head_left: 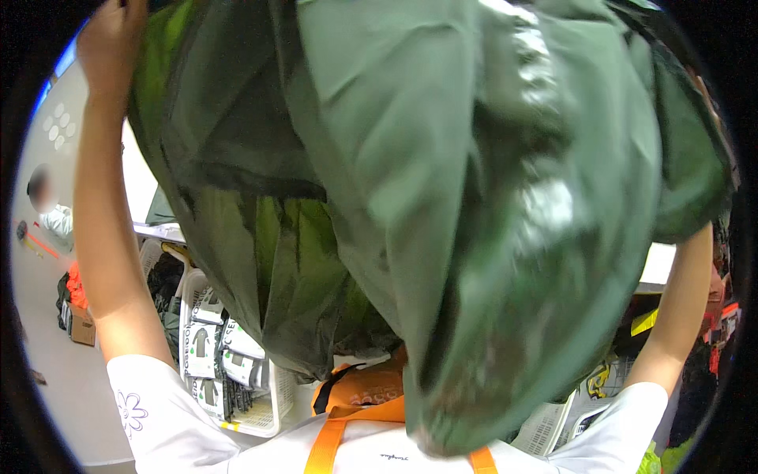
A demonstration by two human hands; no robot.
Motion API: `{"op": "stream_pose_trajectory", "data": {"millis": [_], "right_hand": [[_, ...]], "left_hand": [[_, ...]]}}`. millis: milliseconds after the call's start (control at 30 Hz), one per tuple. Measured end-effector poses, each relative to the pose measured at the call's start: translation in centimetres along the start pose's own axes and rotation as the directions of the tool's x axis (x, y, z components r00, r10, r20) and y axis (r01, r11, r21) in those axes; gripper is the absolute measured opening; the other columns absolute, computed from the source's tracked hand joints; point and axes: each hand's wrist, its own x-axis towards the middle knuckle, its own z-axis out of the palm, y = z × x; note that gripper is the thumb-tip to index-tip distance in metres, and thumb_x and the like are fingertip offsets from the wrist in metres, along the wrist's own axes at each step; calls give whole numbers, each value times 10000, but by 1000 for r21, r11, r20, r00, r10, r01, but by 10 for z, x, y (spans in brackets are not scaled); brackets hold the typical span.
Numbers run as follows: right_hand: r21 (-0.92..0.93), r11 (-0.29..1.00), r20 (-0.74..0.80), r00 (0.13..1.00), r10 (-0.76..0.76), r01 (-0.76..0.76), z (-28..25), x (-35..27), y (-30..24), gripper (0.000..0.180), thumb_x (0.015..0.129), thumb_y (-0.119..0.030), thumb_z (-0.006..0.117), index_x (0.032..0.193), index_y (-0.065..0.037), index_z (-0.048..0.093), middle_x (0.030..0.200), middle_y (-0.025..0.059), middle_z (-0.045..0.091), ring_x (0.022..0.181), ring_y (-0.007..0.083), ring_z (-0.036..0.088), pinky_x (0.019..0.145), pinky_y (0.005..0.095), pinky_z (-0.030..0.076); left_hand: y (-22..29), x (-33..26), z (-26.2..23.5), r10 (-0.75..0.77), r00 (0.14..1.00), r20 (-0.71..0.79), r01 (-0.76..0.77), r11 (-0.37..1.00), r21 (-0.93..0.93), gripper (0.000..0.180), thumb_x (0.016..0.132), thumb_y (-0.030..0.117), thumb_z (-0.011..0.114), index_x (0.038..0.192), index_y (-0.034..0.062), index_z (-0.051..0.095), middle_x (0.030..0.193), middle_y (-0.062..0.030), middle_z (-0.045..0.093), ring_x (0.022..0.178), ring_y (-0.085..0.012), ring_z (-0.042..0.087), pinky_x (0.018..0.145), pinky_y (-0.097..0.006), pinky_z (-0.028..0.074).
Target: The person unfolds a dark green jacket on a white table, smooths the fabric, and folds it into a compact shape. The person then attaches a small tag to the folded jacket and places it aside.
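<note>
White baskets (260, 395) of packed clothes stand below, while the left hand (110, 39) grips the big green jacket (442, 197) up high so it hangs open; the right hand is hidden behind it.

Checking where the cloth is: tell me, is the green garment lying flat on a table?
No: the green garment hangs in the air, held up overhead by the left hand, with the right arm raised at its other side.
</note>
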Motion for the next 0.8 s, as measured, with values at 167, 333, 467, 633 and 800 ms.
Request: {"op": "stream_pose_trajectory", "data": {"millis": [167,333,467,633,800], "right_hand": [[61,993,217,973,82,-97,230,-36,-16,314,957,-364,449,985,-79,578,858,173,652,739,352,645,602,408,513],[146,979,434,898,68,-145,466,-118,-47,371,949,-446,412,893,-120,581,694,204,624,628,390,624,545,483,499],[224,945,684,730,22,-238,582,-247,-114,407,959,-428,391,802,-97,569,648,205,617,600,391,622,544,483,504],[241,940,887,447,-112,-243,660,-377,-165,407,961,-403,400,778,-79,565,633,189,627,586,377,629,525,467,505],[240,939,922,360,-141,-248,662,-392,-169,398,950,-382,437,739,-75,579,602,179,620,552,357,627,492,439,502]], "left_hand": [[127,-56,138,-314,911,266,355,927,-124,280,883,241,568,915,-31,625,709,-252,584,543,-396,555,493,-464,430],[227,-167,302,-248,868,430,246,967,61,415,896,478,521,900,83,649,505,-89,573,446,-250,595,394,-343,457],[334,-291,373,-141,705,695,205,979,-10,362,901,421,539,753,91,557,568,-97,569,494,-269,595,444,-355,480],[427,-430,400,-77,226,971,253,967,18,358,934,398,487,779,76,515,537,-100,589,479,-287,599,434,-388,470],[456,-476,393,-29,135,990,280,960,-10,347,934,389,483,796,72,514,563,-99,606,514,-280,615,453,-378,473]]}}
